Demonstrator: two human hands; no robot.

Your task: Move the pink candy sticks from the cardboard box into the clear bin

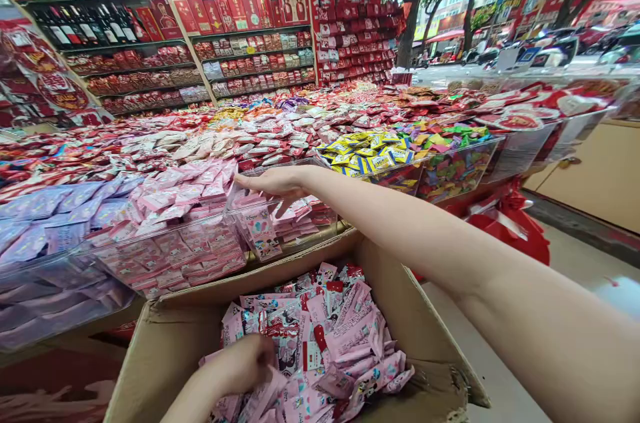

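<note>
An open cardboard box (165, 343) stands right in front of me, heaped with small pink candy packets (345, 336) and some red-and-white ones. My left hand (247, 359) is down in the box on the left side of the heap. Its fingers are curled around pink packets and partly hidden. Stretched forward over the box, my right hand (277, 184) is at a clear plastic bin (235, 211), with thumb and fingers apart. Pink packets (263, 233) show below it through the bin's clear front. Whether its fingertips touch them I cannot tell.
Left of that bin are bins of pink packets (175, 243) and purple packets (50, 236). To the right are yellow packets (373, 153) and a multicoloured bin (453, 163). A red bag (515, 229) is beside the counter. Shelves of red boxes (225, 13) stand behind.
</note>
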